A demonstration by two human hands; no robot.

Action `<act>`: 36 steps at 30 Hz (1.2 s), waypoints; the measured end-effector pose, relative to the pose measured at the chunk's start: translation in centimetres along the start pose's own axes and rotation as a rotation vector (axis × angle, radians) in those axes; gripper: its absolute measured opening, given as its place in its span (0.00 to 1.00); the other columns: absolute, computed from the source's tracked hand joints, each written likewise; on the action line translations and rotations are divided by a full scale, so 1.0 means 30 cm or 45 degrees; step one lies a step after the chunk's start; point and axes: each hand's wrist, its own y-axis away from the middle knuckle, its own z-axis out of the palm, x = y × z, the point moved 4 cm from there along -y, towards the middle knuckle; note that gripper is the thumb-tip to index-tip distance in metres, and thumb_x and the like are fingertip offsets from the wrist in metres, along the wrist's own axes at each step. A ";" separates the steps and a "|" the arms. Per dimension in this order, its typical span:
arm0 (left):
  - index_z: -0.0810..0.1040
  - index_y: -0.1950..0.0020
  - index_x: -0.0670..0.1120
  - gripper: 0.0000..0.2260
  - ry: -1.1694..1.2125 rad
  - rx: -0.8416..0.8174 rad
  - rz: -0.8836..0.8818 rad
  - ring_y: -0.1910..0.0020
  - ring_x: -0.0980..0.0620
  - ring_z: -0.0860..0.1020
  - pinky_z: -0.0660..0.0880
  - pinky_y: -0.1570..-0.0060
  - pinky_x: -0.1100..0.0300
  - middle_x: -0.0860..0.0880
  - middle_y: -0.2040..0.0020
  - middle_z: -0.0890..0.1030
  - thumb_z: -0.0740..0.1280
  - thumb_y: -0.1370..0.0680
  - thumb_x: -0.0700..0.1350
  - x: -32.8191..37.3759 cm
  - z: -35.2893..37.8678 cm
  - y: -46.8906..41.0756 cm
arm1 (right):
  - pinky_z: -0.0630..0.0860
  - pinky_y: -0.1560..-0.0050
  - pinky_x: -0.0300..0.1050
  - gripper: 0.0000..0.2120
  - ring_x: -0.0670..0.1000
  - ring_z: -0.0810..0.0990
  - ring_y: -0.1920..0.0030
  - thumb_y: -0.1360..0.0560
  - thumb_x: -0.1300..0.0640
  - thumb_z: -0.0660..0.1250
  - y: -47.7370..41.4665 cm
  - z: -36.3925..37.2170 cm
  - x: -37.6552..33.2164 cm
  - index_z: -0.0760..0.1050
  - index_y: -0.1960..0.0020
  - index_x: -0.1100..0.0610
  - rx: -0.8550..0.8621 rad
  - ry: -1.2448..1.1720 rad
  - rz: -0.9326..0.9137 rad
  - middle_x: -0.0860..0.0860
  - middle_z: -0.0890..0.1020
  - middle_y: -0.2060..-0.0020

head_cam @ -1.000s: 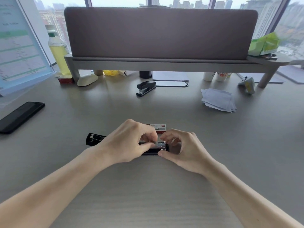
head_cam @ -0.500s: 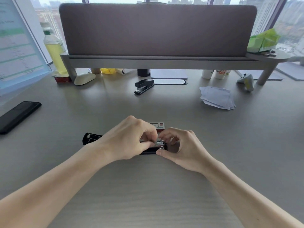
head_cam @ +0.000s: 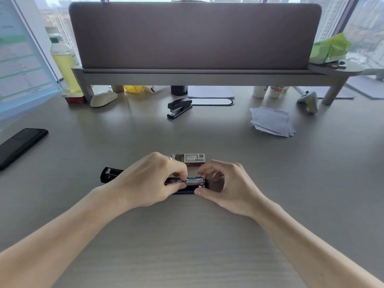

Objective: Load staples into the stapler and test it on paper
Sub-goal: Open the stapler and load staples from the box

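Note:
A black stapler (head_cam: 110,174) lies opened flat on the desk, its lid swung out to the left and its metal staple channel (head_cam: 196,181) exposed at the right. My left hand (head_cam: 149,181) pinches a strip of staples at the channel with thumb and fingertips. My right hand (head_cam: 226,188) holds the channel's right end between thumb and curled fingers. Just behind the hands lies a small red and white staple box (head_cam: 192,159), slid open. A loose stack of white paper (head_cam: 272,121) rests at the far right.
A second black stapler (head_cam: 178,107) stands under the grey monitor shelf (head_cam: 203,76). A black phone (head_cam: 20,145) lies at the left edge. A white mouse (head_cam: 102,98), a bottle of yellow liquid (head_cam: 64,69), cups (head_cam: 270,91) and a grey handheld device (head_cam: 309,101) line the back.
Both hands stay at the staple channel with only slight finger movement. The view has tilted a little, so everything sits lower in the frame.

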 end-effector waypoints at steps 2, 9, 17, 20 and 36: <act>0.82 0.50 0.56 0.04 0.019 -0.012 0.016 0.66 0.55 0.77 0.77 0.58 0.53 0.53 0.61 0.84 0.73 0.23 0.53 0.003 0.011 -0.008 | 0.72 0.53 0.26 0.15 0.39 0.82 0.55 0.30 0.49 0.82 0.000 -0.001 -0.002 0.84 0.46 0.49 0.000 0.004 -0.004 0.42 0.86 0.58; 0.83 0.50 0.55 0.04 0.050 -0.012 0.082 0.61 0.54 0.80 0.78 0.57 0.52 0.55 0.57 0.85 0.75 0.23 0.50 0.036 0.036 -0.041 | 0.73 0.54 0.28 0.15 0.43 0.82 0.55 0.30 0.48 0.81 -0.004 0.002 0.003 0.84 0.46 0.48 -0.024 -0.016 -0.014 0.42 0.86 0.58; 0.83 0.49 0.56 0.06 0.021 -0.014 0.035 0.65 0.53 0.77 0.78 0.60 0.53 0.54 0.61 0.83 0.75 0.24 0.52 0.042 0.040 -0.047 | 0.75 0.54 0.31 0.14 0.44 0.83 0.56 0.30 0.50 0.81 -0.005 0.004 0.005 0.84 0.46 0.48 -0.026 -0.035 -0.036 0.42 0.86 0.58; 0.78 0.48 0.56 0.10 0.066 -0.040 0.007 0.60 0.56 0.82 0.80 0.55 0.54 0.56 0.54 0.85 0.76 0.25 0.51 0.045 0.031 -0.044 | 0.75 0.54 0.30 0.16 0.44 0.83 0.56 0.30 0.50 0.82 -0.005 0.005 0.007 0.84 0.45 0.48 -0.026 -0.038 -0.035 0.42 0.87 0.57; 0.84 0.53 0.61 0.10 -0.092 -0.297 -0.260 0.57 0.63 0.81 0.76 0.57 0.66 0.62 0.59 0.84 0.81 0.31 0.55 -0.147 -0.196 0.073 | 0.75 0.51 0.28 0.16 0.40 0.83 0.52 0.30 0.47 0.82 0.001 0.000 0.004 0.84 0.45 0.47 -0.004 -0.003 0.022 0.41 0.86 0.56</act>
